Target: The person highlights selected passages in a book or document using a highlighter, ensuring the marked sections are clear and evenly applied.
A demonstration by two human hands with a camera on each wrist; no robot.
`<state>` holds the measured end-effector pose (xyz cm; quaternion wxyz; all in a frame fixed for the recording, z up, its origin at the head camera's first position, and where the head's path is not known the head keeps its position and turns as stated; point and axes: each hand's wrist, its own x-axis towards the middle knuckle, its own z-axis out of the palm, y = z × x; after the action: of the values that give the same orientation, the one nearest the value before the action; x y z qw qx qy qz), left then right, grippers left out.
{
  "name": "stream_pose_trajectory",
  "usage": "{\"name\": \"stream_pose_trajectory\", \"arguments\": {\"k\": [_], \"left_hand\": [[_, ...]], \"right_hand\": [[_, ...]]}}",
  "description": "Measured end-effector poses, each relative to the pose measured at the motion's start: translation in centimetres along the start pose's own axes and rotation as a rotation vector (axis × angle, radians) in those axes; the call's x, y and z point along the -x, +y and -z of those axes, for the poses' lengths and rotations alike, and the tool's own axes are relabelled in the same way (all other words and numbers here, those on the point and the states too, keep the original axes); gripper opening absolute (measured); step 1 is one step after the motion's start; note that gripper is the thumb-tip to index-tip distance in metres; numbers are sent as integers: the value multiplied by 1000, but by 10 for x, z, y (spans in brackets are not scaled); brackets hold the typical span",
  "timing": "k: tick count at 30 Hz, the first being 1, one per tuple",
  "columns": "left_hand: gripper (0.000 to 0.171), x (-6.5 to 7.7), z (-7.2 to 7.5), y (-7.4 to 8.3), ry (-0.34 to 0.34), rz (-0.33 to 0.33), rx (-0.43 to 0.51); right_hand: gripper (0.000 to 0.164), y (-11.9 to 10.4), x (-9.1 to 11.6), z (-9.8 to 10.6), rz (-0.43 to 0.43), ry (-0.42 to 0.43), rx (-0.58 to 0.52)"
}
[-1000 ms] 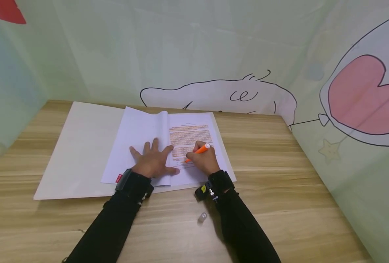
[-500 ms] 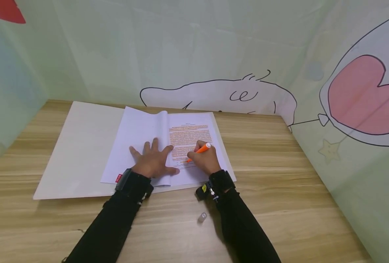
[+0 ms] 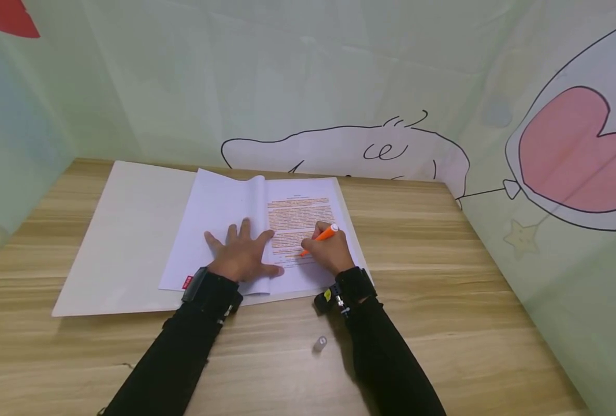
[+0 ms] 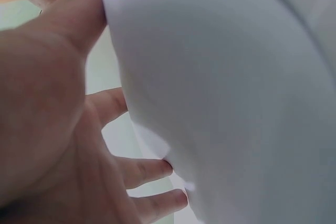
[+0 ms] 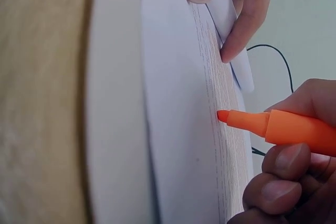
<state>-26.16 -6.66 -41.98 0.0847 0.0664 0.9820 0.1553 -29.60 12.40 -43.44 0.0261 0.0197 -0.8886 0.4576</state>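
My right hand [image 3: 331, 249] pinches an orange highlighter [image 5: 294, 128], its tip down at the lower lines of a printed page [image 3: 300, 216]. Most of the text on that page carries orange marking. Fingers spread, my left hand [image 3: 241, 257] presses on the turned-back white sheet [image 3: 219, 199] beside the fold, the thumb reaching onto the printed page. In the left wrist view the fingertips [image 4: 163, 169] of that hand rest against the curved white paper [image 4: 210, 87].
Under the pages lies an open white folder cover [image 3: 121, 242], spread to the left on the wooden table [image 3: 417, 248]. A small greyish cap [image 3: 320, 344] lies near the front, between the forearms. A printed curtain [image 3: 308, 75] stands behind the table.
My right hand and the highlighter have slid slightly to the right along a lower line of text. The left hand stays in place.
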Motion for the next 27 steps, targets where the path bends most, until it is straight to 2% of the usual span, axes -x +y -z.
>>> {"name": "stream_pose_trajectory", "arguments": {"k": [6, 13, 27], "left_hand": [[90, 0, 0, 0, 2, 0, 1], [90, 0, 0, 0, 6, 6, 1], [91, 2, 1, 1, 4, 4, 0]], "right_hand": [[29, 1, -1, 2, -2, -20, -4], [30, 2, -3, 3, -4, 5, 24], [29, 3, -2, 11, -25, -10, 12]]}}
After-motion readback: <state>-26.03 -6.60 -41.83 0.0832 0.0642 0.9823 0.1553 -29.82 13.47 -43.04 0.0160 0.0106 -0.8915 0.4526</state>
